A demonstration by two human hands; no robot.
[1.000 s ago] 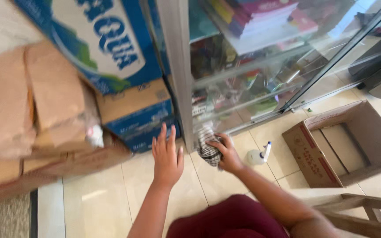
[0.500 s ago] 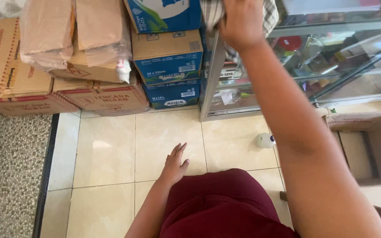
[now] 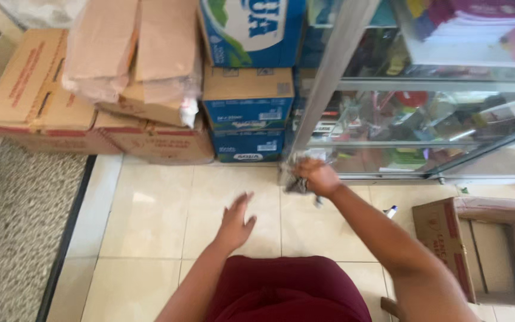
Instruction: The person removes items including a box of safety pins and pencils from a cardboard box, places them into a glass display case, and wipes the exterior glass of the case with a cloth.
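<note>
Fingers of the right hand [image 3: 318, 177] are clamped on a crumpled checked cloth [image 3: 296, 176], grey and dark, bunched into a wad and blurred. Cloth is pressed against the lower corner of the glass display cabinet [image 3: 424, 119], at the foot of its metal frame post [image 3: 329, 77]. Left hand [image 3: 235, 223] hovers over the cream floor tiles [image 3: 150, 209], fingers spread apart, holding nothing. Stacked blue cartons [image 3: 247, 113] stand far left of the cabinet; an open cardboard box [image 3: 448, 238] sits near right.
</note>
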